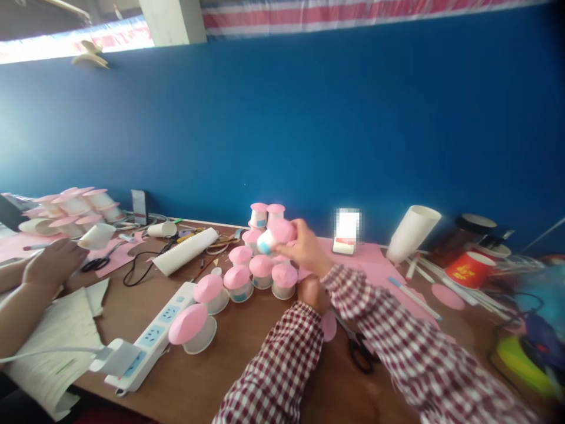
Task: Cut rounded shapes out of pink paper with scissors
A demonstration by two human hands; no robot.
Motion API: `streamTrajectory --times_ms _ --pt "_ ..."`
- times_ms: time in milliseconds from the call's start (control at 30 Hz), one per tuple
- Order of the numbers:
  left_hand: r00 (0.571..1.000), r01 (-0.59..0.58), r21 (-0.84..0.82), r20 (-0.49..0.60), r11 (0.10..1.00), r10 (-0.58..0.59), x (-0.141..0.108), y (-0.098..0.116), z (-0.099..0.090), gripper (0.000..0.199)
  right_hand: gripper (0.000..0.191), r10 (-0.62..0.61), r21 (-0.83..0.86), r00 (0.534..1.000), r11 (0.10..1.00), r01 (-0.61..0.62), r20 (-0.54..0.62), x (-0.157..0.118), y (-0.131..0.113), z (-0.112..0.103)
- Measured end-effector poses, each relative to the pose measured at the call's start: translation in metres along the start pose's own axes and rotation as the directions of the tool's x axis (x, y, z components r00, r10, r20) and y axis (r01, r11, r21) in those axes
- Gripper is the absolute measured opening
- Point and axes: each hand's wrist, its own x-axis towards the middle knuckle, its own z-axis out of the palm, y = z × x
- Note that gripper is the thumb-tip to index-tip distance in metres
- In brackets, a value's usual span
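Note:
My right hand (304, 244) is closed around a paper cup with a pink cone top (282, 231), tilted above the other cups. Below it, my left hand (311, 292) rests low near the table, right beside the front cup of the group (285, 278); its fingers are hidden. Several white cups with pink cone tops stand together around the held one, some with blue patches. Toward the front left, another pink-topped cup (194, 330) has its top tilted.
A power strip (152, 335) with a plugged white adapter lies left of centre. Another person's hands (55, 262) work at the left beside stacked cups (75, 206). Black-handled scissors (359, 353), pink paper, a tall white roll (415, 232) and a red cup (470, 270) are on the right.

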Motion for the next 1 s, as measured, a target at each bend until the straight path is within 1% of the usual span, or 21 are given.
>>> streamTrajectory --times_ms 33,67,100,167,200,300,467,600,700,833,1000 --pt "0.996 -0.081 -0.092 0.028 0.992 0.083 0.001 -0.002 -0.001 0.040 0.059 0.035 -0.056 0.997 0.998 -0.039 -0.069 0.016 0.013 -0.007" --pt "0.962 -0.208 -0.302 0.111 0.930 0.251 0.003 -0.004 -0.002 0.020 0.057 0.063 -0.113 0.991 0.991 -0.076 -0.120 0.031 0.025 -0.012" --pt "0.932 -0.221 -0.440 0.168 0.871 0.322 0.004 -0.008 -0.004 0.015 0.058 0.098 -0.160 0.984 0.980 -0.122 -0.147 0.044 0.037 -0.015" --pt "0.921 -0.143 -0.564 0.226 0.814 0.318 0.007 -0.014 -0.006 0.017 0.061 0.146 -0.220 0.971 0.957 -0.186 -0.187 0.064 0.056 -0.019" --pt "0.920 -0.111 -0.591 0.244 0.799 0.308 0.008 -0.016 -0.007 0.020 0.062 0.158 -0.235 0.968 0.950 -0.204 -0.197 0.072 0.062 -0.018" --pt "0.912 -0.086 -0.613 0.268 0.785 0.310 0.008 -0.018 -0.006 0.023 0.061 0.198 -0.277 0.963 0.929 -0.244 -0.184 0.086 0.072 -0.010" --pt "0.909 -0.072 -0.581 0.296 0.811 0.292 0.008 -0.015 -0.004 0.016 0.061 0.235 -0.408 0.964 0.874 -0.264 -0.122 0.097 0.073 0.009" --pt "0.896 -0.067 -0.555 0.332 0.829 0.295 0.010 -0.015 -0.005 0.014 0.066 0.258 -0.423 0.962 0.864 -0.273 -0.094 0.102 0.075 0.019" --pt "0.895 -0.064 -0.546 0.339 0.836 0.290 0.010 -0.015 -0.005 0.011 0.068 0.262 -0.430 0.959 0.857 -0.285 -0.113 0.100 0.078 0.022" --pt "0.901 -0.069 -0.568 0.317 0.820 0.295 0.009 -0.016 -0.003 0.011 0.070 0.260 -0.435 0.959 0.855 -0.283 -0.113 0.095 0.080 0.021" --pt "0.908 -0.048 -0.598 0.307 0.800 0.284 0.008 -0.016 -0.006 0.016 0.082 0.275 -0.418 0.956 0.860 -0.291 -0.099 0.089 0.079 0.015"
